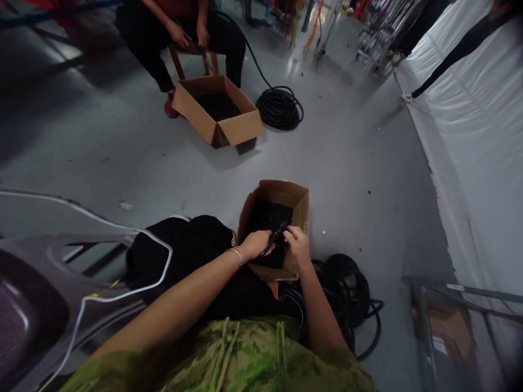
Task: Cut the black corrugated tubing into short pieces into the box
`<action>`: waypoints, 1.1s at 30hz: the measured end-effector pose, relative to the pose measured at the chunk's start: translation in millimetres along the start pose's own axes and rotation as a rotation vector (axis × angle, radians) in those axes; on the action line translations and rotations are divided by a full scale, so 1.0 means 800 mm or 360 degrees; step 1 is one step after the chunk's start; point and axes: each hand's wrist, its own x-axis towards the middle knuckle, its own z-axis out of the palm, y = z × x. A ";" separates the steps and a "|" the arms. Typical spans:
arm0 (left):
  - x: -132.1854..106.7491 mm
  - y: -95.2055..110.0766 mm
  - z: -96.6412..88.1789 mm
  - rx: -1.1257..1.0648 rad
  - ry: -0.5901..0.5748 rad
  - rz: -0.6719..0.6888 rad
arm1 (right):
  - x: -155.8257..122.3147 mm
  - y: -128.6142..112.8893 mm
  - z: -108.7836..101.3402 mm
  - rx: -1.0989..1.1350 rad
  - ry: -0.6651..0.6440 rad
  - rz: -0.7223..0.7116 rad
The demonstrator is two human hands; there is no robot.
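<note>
My left hand [255, 244] and my right hand [298, 245] meet over an open cardboard box [300, 202] on the floor between my knees. The box holds several small black pieces [272, 215]. Both hands grip a thin black cable or tube piece [274, 239] stretched between them, above the box's near edge. A silver bracelet [236, 254] circles my left wrist. Whether my left hand also holds a tool is hidden in the dark.
A black cable coil [347, 288] lies by my right leg. Another person sits on a wooden stool [192, 54] ahead, behind a second open box [218, 111] and another cable coil [280, 108]. White sheeting [469, 136] runs on the right; a grey moulded panel [36, 294] lies on the left.
</note>
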 end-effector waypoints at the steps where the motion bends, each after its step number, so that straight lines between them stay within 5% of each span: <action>1: -0.001 0.000 0.000 0.0023 -0.0005 -0.0019 | 0.001 0.001 -0.001 -0.0047 -0.0015 -0.0026; 11: 0.007 -0.004 0.013 0.0047 -0.0066 -0.0166 | 0.018 0.015 0.002 -0.0544 -0.0158 -0.0196; 15: 0.009 -0.005 0.011 -0.0111 -0.0235 -0.0273 | 0.017 0.024 0.010 -0.0640 -0.0157 -0.0169; 22: 0.010 -0.008 0.010 0.0043 -0.0163 -0.0203 | 0.014 0.033 0.017 -0.0556 -0.0038 -0.0104; 33: 0.011 -0.007 0.013 0.0115 -0.0188 -0.0177 | 0.002 0.026 0.012 -0.0353 -0.0294 0.0165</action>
